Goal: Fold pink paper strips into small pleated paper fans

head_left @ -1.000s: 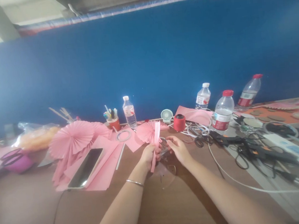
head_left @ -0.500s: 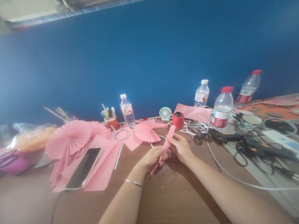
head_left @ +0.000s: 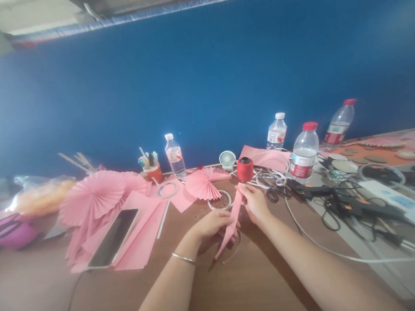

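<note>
Between my hands is a narrow folded strip of pink paper (head_left: 235, 220), held at a slant above the table. My left hand (head_left: 214, 225), with a silver bangle at the wrist, grips the strip around its middle, fingers partly hidden behind it. Near the upper end, my right hand (head_left: 253, 201) pinches the paper between thumb and fingers. A white ring (head_left: 219, 200) lies just beyond the hands, beside a pleated pink paper fan (head_left: 202, 184). Under the strip, a thin curved pale piece (head_left: 232, 254) rests on the tabletop.
To the left, a phone (head_left: 113, 238) lies on pink paper sheets (head_left: 143, 252) near larger paper fans (head_left: 92, 197). A red spool-like object (head_left: 245, 169) and small white fan (head_left: 227, 160) stand behind. Bottles (head_left: 304, 151), tangled cables (head_left: 335, 211) and a power strip (head_left: 389, 195) occupy the right.
The pink strip has turned so more of its flat face shows, and its lower end sticks out further below my left hand. The view has shifted slightly.
</note>
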A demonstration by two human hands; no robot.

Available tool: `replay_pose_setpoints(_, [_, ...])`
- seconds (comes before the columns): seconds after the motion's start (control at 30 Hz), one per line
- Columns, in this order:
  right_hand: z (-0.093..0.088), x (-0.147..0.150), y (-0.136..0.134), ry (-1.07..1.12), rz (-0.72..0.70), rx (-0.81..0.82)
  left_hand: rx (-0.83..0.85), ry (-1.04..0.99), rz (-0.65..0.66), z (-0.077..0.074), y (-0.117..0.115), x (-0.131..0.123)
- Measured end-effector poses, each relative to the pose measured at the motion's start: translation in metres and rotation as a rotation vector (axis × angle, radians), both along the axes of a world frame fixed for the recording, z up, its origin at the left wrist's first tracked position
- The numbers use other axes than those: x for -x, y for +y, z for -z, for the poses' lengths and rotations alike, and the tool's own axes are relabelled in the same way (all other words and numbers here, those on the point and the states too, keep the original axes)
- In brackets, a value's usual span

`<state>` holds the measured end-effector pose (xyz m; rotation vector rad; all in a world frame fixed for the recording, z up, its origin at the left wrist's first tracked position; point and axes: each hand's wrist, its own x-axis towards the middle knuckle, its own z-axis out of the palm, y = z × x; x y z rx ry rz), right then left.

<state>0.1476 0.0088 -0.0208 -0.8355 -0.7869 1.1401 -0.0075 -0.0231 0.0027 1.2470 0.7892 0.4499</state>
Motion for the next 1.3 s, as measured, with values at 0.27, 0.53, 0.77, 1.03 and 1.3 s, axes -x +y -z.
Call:
replay_pose_setpoints(0.27, [-0.002,0.017,-0.014,-0.153,-0.044,-0.025,-0.18,-0.098,-0.443,0.004,0.014,-0.009])
replay_pose_setpoints(0.53, [-0.006,0.023,-0.019,-0.112,0.041,-0.011,-0.394,-0.023,-0.62,0.017,0.013,-0.021])
replay_pose_setpoints(0.77, [-0.001,0.024,-0.017,-0.014,0.019,0.023,-0.579,0.04,-0.653,0.012,0.005,-0.023])
replay_pose_setpoints(1.03, [-0.003,0.022,-0.015,0.056,-0.001,0.042,-0.646,0.102,-0.646,0.008,0.005,-0.022])
replay_pose_setpoints(1.3, [-0.003,0.02,-0.017,0.032,0.009,0.036,-0.638,0.098,-0.657,0.006,0.004,-0.022])
